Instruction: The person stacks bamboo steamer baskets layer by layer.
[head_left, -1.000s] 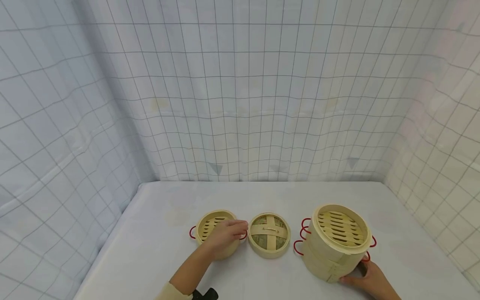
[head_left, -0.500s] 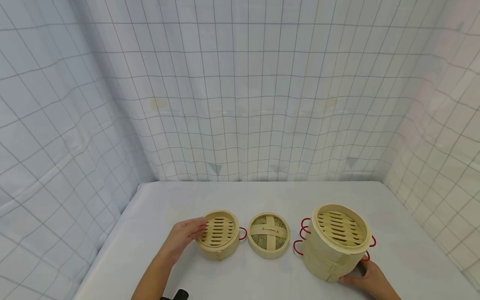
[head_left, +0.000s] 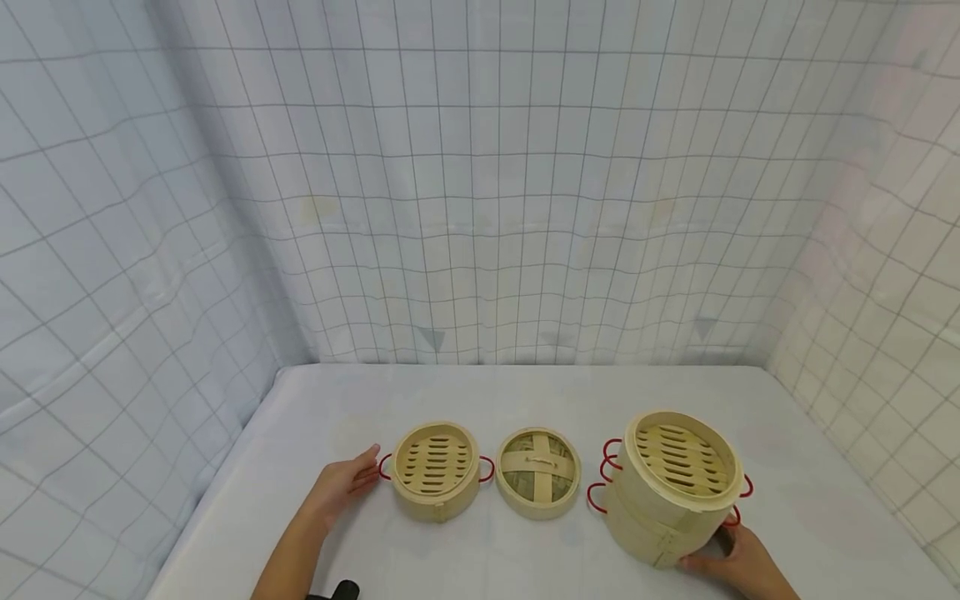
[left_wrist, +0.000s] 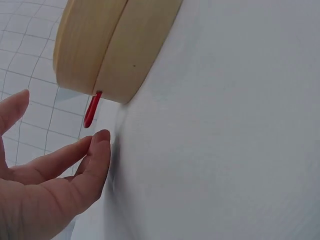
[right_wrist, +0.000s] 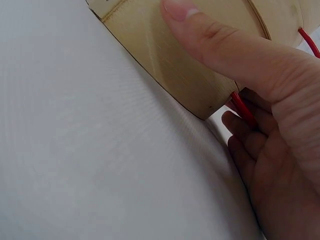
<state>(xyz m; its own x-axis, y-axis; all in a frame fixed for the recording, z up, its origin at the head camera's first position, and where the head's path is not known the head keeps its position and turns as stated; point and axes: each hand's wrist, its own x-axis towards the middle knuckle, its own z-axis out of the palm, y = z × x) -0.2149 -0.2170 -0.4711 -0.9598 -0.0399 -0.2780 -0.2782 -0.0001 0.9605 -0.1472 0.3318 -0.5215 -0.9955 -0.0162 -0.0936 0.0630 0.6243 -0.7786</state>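
Observation:
A small bamboo steamer basket (head_left: 435, 467) with red side handles stands left of centre, its slatted base showing. My left hand (head_left: 342, 485) is beside its left handle; in the left wrist view the fingers (left_wrist: 92, 165) are just short of the red handle (left_wrist: 92, 110), holding nothing. At the right, a taller stack of bamboo steamer tiers (head_left: 671, 500) carries several red handles. My right hand (head_left: 742, 562) holds its lower right side. In the right wrist view, the thumb (right_wrist: 220, 42) lies along the bamboo wall and the other fingers bend behind a red handle (right_wrist: 244, 111).
A round bamboo lid (head_left: 538, 473) with crossed strips lies between the small basket and the stack. All stand on a white-covered table (head_left: 480, 558). White grid-patterned cloth (head_left: 495, 208) encloses the back and sides.
My left hand has moved left, from over the small basket's right side across to beside its left handle. The right hand stays at the stack.

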